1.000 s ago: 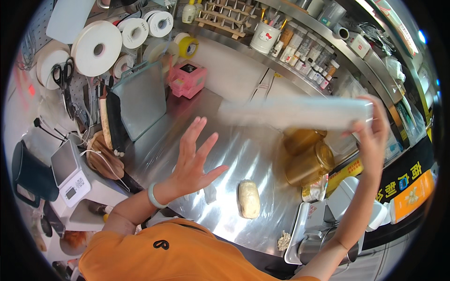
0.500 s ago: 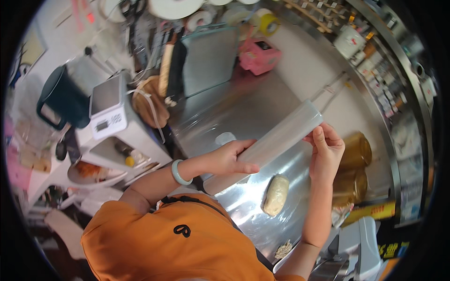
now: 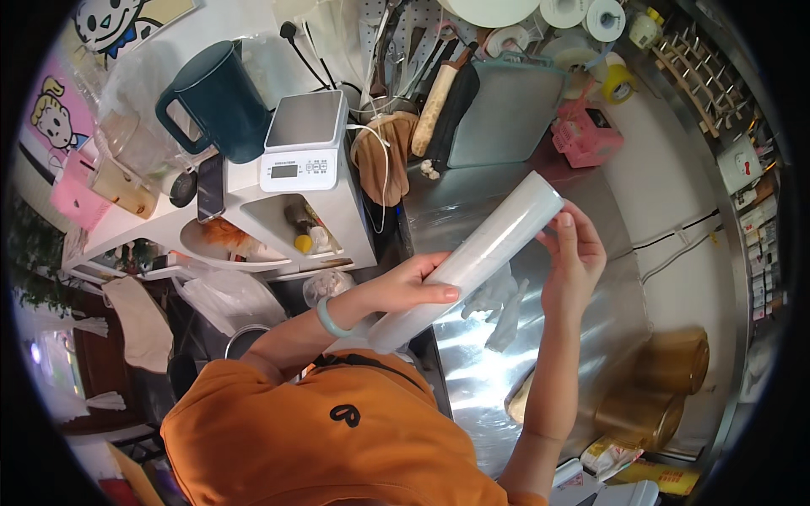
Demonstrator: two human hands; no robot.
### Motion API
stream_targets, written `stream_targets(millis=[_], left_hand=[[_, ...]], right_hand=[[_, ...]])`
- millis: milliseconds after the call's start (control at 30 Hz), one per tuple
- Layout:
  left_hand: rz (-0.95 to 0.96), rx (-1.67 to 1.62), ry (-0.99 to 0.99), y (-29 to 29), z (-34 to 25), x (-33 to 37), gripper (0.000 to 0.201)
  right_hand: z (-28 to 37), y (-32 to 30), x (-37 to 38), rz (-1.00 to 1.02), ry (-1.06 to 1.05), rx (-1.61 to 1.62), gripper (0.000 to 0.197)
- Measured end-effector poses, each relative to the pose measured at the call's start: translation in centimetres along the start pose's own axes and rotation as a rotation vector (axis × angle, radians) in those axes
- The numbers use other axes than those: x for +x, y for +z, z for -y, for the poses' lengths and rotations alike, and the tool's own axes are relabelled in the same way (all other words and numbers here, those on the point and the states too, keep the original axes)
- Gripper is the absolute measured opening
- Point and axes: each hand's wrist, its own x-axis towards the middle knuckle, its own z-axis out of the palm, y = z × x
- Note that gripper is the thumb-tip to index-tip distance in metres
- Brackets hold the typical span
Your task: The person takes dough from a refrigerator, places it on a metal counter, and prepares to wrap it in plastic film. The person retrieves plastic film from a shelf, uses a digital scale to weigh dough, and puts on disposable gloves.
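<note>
A long roll of plastic wrap (image 3: 498, 240) slants across the front of my body, its upper end farther right. My left hand (image 3: 413, 285), with a pale bangle on its wrist, is wrapped around the roll's middle. At the upper end, my right hand (image 3: 575, 253) is closed, thumb and fingertips against the film's edge; some of those fingers are behind the roll. A wrapped pale dough piece (image 3: 519, 403) lies on the steel worktop (image 3: 591, 316), partly hidden by my right forearm. Crumpled clear plastic (image 3: 508, 316) lies just beyond it, below the roll.
To the left, a white shelf unit (image 3: 359, 232) bears a kitchen scale (image 3: 299, 167), a dark jug (image 3: 221, 97) and a phone (image 3: 211, 190). At the back stand a glass-like board (image 3: 506, 110) and a pink device (image 3: 585, 135). Amber containers (image 3: 671, 361) stand at the right.
The view has turned left, so surroundings appear farther right. My right forearm now covers much of the dough. Both hands keep their places on the roll.
</note>
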Motion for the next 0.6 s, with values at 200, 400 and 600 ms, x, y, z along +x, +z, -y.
stream_targets(millis=[200, 400, 600], left_hand=[[0.034, 0.048, 0.024, -4.7, -1.5, -1.9, 0.054], [-0.149, -0.016, 0.129, -8.4, -3.5, -4.8, 0.051], [-0.309, 0.239, 0.195, -10.5, -4.8, -8.4, 0.041]], right_hand=[[-1.7, 4.7, 0.5, 0.019, -0.123, -0.101, 0.016], [-3.1, 11.3, 0.3, 0.162, -0.222, -0.085, 0.011], [-5.8, 14.2, -0.2, 0.337, -0.116, 0.263, 0.012]])
